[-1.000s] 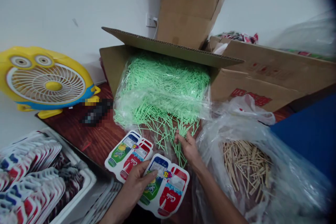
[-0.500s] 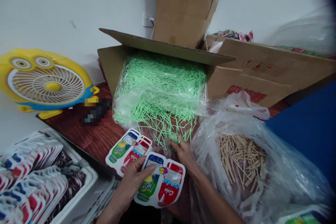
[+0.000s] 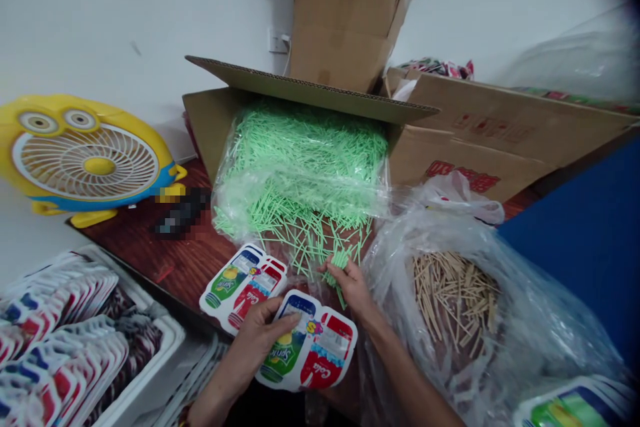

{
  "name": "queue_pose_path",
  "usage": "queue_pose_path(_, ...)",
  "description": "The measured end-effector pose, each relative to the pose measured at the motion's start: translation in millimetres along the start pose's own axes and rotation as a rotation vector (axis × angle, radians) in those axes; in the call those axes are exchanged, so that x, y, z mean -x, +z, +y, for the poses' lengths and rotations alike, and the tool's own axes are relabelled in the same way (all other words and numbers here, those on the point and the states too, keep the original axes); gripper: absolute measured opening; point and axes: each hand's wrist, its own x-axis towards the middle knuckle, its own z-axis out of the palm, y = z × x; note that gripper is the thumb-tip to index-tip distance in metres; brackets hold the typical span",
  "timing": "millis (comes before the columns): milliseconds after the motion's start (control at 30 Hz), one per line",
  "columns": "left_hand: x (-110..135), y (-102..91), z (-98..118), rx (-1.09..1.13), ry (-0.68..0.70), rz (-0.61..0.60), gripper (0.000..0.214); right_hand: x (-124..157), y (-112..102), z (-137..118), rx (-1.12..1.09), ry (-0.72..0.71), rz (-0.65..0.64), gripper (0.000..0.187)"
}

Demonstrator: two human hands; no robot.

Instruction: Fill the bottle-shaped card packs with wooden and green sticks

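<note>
My left hand grips a white double pack printed with a green Sprite bottle and a red Cola bottle, thumb on its front. Two or so similar packs lie on the table just behind it. My right hand pinches a small bunch of thin green sticks, held above and to the right of the pack. Beyond it, many loose green sticks spill from a clear plastic bag inside an open cardboard box.
Thin tan sticks lie in a clear plastic bag at the right. A white bin full of printed packs stands lower left. A yellow fan sits on the wooden table. Another cardboard box stands behind.
My right hand has lifted slightly, and the bunch of green sticks now shows clearly in its fingers. The held pack has tilted a little. The whole view has shifted slightly.
</note>
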Motion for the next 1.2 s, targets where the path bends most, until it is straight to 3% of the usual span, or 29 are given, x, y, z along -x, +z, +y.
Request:
queue_pose_path(133,0,1.0,-2,-0.004,-0.002,-0.008,0.021,5,1,9,0.254,-0.105,-0.046,0.017)
queue_pose_path(233,0,0.4,-3,-0.019,0.009,-0.006,0.023,7,2,10,0.308,-0.129,-0.062,0.019)
queue_pose_path(433,0,2.5,0,0.004,-0.021,0.000,0.022,3,-4,3,0.107,0.000,0.051,0.033)
queue_pose_path(567,2,6.7,6,-0.029,-0.074,-0.048,0.021,-3,-10,0,-0.028,0.111,0.046,0.046)
queue_pose_path(867,-2,12.7,0,-0.076,-0.118,-0.058,0.025,-6,-29,-10,0.094,0.089,0.059,0.036)
queue_pose_path(1033,-7,12.8,-3,-0.096,-0.125,-0.059,0.024,8,-14,-27,-0.368,0.194,0.116,0.031)
queue_pose_path(1200,-10,16.5,4,-0.150,-0.139,-0.106,0.025,32,8,-44,-0.779,0.187,0.166,0.018)
